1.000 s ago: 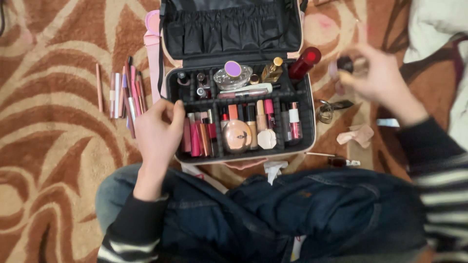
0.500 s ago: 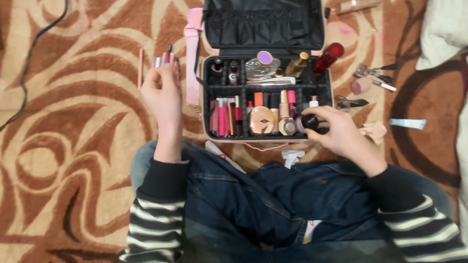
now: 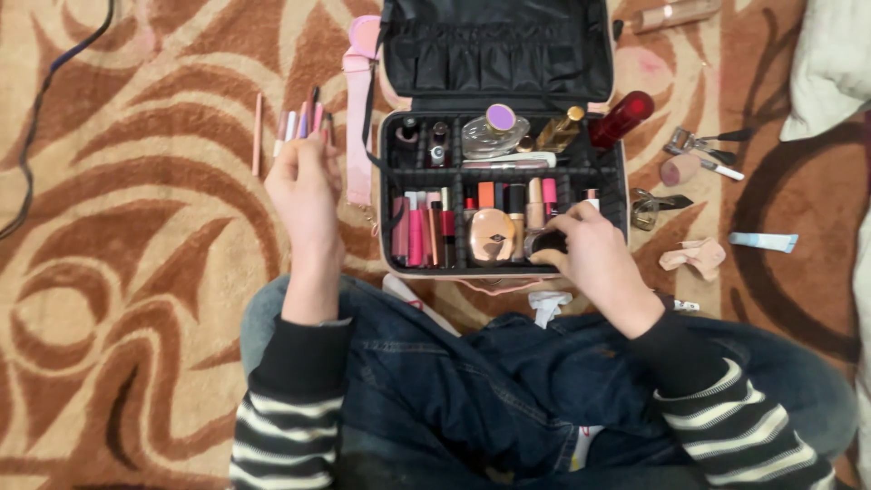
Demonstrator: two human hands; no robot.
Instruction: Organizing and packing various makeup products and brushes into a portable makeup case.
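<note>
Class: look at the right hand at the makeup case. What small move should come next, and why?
Probably let go of the small dark jar and lift the right hand away: the jar already sits low in the front row of the case, beside the round compact.

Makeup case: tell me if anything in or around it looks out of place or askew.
The red bottle lies tilted across the case's back right corner, jutting past the rim rather than standing in a compartment. The right hand grips a dark round jar over the front row.
</note>
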